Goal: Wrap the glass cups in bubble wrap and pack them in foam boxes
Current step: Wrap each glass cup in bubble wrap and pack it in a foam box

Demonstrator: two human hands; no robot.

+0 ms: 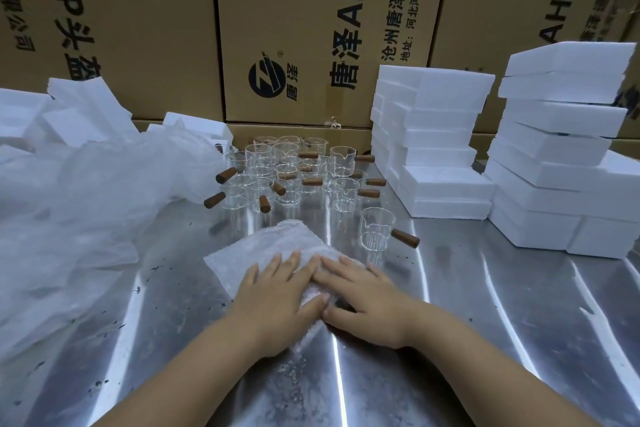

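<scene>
A sheet of bubble wrap (277, 246) lies on the steel table in front of me, bulging over something rolled inside it near my palms; a dark bit shows by my right thumb. My left hand (277, 302) and my right hand (363, 302) press flat on the roll with straight fingers, side by side. One glass cup with a brown wooden handle (377, 230) stands just beyond my right hand. Behind the wrap stands a cluster of several more glass cups (287, 173).
White foam boxes are stacked at the right (436, 135) and far right (561, 156). A heap of plastic film and bubble wrap (79, 204) with more foam pieces fills the left. Tall cardboard cartons (311, 28) wall off the back of the metal table (485, 322).
</scene>
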